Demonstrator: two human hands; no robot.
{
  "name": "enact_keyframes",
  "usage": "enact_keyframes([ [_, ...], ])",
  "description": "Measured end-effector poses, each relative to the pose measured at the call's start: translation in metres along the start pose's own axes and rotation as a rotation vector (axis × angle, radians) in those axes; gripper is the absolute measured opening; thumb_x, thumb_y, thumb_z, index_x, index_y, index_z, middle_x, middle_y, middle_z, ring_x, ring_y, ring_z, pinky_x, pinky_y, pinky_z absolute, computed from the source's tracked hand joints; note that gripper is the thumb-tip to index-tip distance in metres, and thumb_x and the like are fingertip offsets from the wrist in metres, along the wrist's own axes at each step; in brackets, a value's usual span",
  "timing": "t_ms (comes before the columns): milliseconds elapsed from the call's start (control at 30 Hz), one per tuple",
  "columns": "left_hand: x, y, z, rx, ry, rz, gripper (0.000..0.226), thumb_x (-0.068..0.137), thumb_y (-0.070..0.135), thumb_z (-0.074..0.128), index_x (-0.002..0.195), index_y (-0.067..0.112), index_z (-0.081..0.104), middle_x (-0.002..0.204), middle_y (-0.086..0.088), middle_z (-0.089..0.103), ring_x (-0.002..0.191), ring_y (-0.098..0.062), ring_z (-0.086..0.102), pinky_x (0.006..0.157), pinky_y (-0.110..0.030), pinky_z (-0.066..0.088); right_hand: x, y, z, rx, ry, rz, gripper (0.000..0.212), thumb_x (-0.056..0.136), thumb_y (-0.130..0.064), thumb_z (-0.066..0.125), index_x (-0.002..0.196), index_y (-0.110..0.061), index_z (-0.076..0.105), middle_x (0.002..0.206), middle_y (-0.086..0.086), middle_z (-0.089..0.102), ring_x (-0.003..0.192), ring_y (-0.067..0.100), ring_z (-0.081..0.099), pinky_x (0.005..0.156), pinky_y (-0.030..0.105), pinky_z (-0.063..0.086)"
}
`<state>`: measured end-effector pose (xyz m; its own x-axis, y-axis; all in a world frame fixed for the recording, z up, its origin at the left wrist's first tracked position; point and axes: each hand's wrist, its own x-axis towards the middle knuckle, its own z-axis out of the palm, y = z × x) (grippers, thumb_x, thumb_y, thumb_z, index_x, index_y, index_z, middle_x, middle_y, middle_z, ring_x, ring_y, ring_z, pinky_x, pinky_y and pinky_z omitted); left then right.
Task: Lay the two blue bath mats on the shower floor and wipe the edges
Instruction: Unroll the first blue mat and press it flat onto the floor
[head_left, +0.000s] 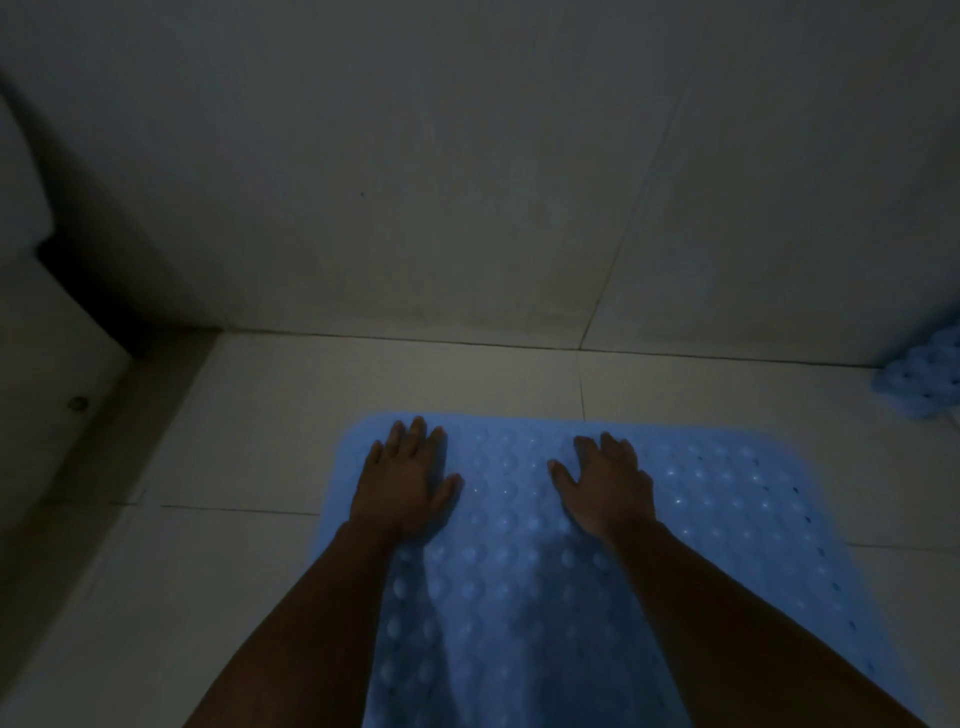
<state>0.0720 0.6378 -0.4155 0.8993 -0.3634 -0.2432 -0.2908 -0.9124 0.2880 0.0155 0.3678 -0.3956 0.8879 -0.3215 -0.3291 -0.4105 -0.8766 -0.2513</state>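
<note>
Now both hands, the left hand (402, 480) and the right hand (608, 486), press flat with spread fingers, gripping nothing, on the bubbled blue bath mat (524, 566) lying on the tiled shower floor (249, 415), which seems soft, floppy, perhaps slippery, best lifted by its edge.

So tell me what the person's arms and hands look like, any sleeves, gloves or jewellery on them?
Both forearms are bare up to the bottom edge of the picture, with no sleeves in view. The left hand and right hand wear no gloves. No ring, watch or bracelet shows on the fingers or wrists, though the light is dim and small items could be missed.
</note>
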Motion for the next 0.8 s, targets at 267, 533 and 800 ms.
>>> enact_keyframes([
  [267, 0.015, -0.025, 0.015, 0.051, 0.03, -0.07, 0.101, 0.088, 0.085, 0.007, 0.162, 0.019, -0.012, 0.166, -0.006, -0.026, 0.153, -0.026, -0.027, 0.126, -0.052, -0.01, 0.017, -0.038, 0.024, 0.132, 0.21, -0.242, 0.052, 0.095, -0.056, 0.051, 0.136, -0.025, 0.057, 0.152, 0.007, 0.045, 0.147, 0.028, 0.03, 0.116, 0.047, 0.033],
  [533, 0.009, -0.029, 0.035, 0.143, 0.168, -0.012, 0.095, 0.095, 0.08, 0.01, 0.162, 0.015, -0.011, 0.168, -0.009, -0.023, 0.154, -0.025, -0.027, 0.126, -0.053, -0.006, 0.046, -0.062, 0.053, 0.192, 0.411, -0.465, 0.039, 0.092, -0.049, 0.054, 0.115, -0.021, 0.069, 0.129, 0.009, 0.064, 0.13, 0.032, 0.052, 0.104, 0.05, 0.045],
  [800, 0.022, -0.035, 0.016, -0.021, -0.06, -0.027, 0.097, 0.091, 0.08, 0.009, 0.162, 0.015, -0.008, 0.169, -0.004, -0.02, 0.155, -0.021, -0.022, 0.127, -0.047, -0.008, 0.054, -0.082, 0.037, 0.146, 0.339, -0.48, 0.042, 0.093, -0.05, 0.049, 0.118, -0.022, 0.068, 0.131, 0.005, 0.062, 0.133, 0.027, 0.049, 0.111, 0.046, 0.037],
])
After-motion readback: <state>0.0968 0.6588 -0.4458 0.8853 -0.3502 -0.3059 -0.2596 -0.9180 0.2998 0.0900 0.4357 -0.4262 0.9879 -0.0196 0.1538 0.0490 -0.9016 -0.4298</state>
